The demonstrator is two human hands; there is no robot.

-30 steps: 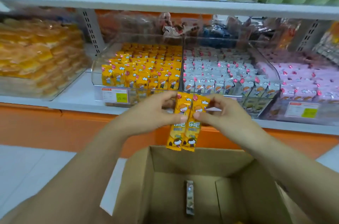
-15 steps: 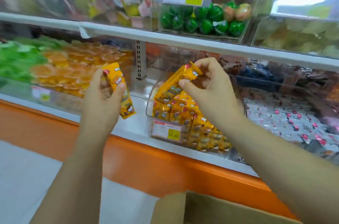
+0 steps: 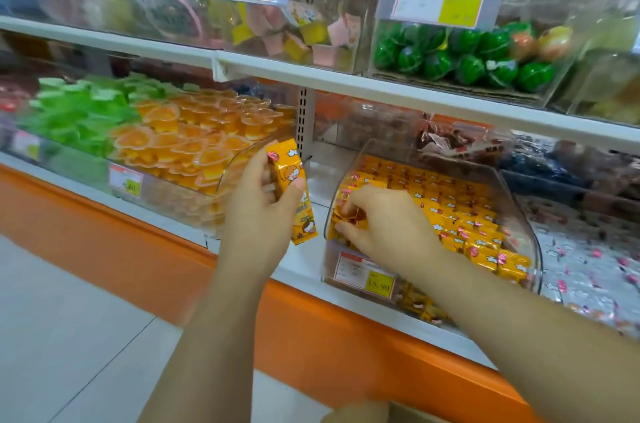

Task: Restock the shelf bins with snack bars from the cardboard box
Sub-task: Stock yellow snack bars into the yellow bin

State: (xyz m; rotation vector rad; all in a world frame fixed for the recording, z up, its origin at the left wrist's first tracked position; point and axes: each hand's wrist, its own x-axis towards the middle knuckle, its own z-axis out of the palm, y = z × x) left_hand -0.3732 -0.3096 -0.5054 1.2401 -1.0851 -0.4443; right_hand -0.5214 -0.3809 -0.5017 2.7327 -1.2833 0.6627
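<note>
Fingers tuck a bar into the bin.
My right hand pinches it at the front corner to fill the row; my left hand clamps a second bar upright just beside the bin, ready to follow.

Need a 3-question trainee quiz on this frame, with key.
1. True or false: the left hand grips a yellow snack bar outside the bins.
2. Where is the right hand? A) in the clear bin of yellow bars B) on the upper shelf C) inside the cardboard box
3. Short answer: what is fixed to that bin's front?
Key: 1 true; 2 A; 3 a price label.
</note>
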